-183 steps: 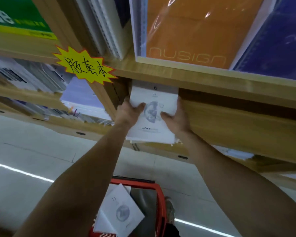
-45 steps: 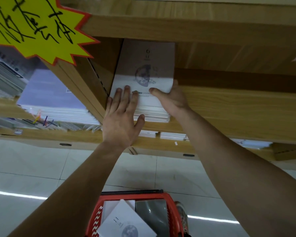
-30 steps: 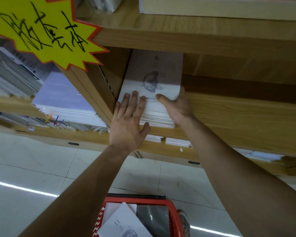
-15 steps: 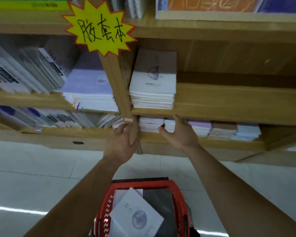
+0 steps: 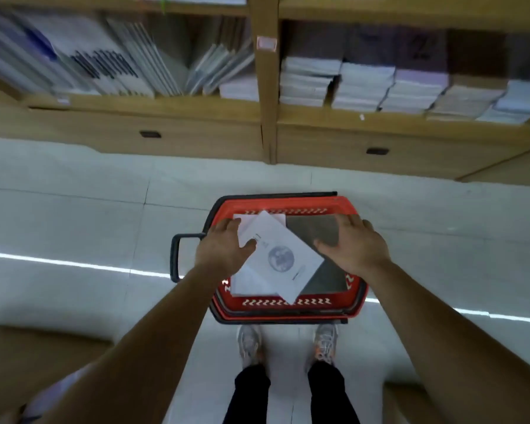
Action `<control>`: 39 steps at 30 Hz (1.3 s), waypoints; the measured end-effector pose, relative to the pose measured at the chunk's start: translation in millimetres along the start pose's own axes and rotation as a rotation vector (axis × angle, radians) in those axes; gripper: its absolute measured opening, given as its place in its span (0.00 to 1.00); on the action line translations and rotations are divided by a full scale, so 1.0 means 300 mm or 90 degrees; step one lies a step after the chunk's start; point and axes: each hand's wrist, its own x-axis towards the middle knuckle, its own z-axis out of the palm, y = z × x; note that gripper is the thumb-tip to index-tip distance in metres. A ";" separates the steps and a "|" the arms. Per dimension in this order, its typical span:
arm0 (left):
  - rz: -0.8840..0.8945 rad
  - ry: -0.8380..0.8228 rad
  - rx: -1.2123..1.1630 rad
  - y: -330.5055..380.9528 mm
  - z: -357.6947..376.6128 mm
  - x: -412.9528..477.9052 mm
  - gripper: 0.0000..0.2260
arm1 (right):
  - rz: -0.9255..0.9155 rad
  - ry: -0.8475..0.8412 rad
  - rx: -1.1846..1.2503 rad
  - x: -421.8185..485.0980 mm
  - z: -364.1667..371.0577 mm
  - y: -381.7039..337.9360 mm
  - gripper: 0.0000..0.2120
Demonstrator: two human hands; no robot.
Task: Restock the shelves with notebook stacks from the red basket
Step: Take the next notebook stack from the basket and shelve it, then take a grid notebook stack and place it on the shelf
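The red basket (image 5: 288,306) stands on the floor in front of my feet. Inside it lies a tilted white notebook (image 5: 283,258) with a round globe print, on top of other white notebooks, beside a dark grey one (image 5: 315,231). My left hand (image 5: 224,249) hovers over the basket's left side, fingers loosely bent, its thumb at the white notebook's edge. My right hand (image 5: 354,244) hovers over the right side above the dark notebook, fingers spread and relaxed. Neither hand holds anything.
The wooden shelf unit (image 5: 266,111) runs across the top, with upright notebooks (image 5: 110,68) on the left and flat notebook stacks (image 5: 380,87) on the right. Drawer fronts (image 5: 377,151) sit below. White tiled floor (image 5: 74,224) surrounds the basket; its black handle (image 5: 178,255) sticks out left.
Both hands left the stack on the shelf and dropped down to the basket. My view swung from the shelf to the floor.
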 end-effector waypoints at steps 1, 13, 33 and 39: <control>-0.024 -0.014 -0.005 -0.039 0.070 0.001 0.32 | 0.001 -0.015 -0.005 0.018 0.071 0.017 0.43; -0.042 0.000 -0.011 -0.308 0.708 0.033 0.32 | 0.005 -0.132 0.029 0.364 0.714 0.082 0.51; -0.168 0.000 -0.259 -0.263 0.720 0.132 0.41 | 0.154 0.031 0.138 0.303 0.708 0.137 0.35; -0.240 0.013 -0.294 -0.232 0.748 0.189 0.40 | 0.299 0.087 0.238 0.203 0.776 0.165 0.42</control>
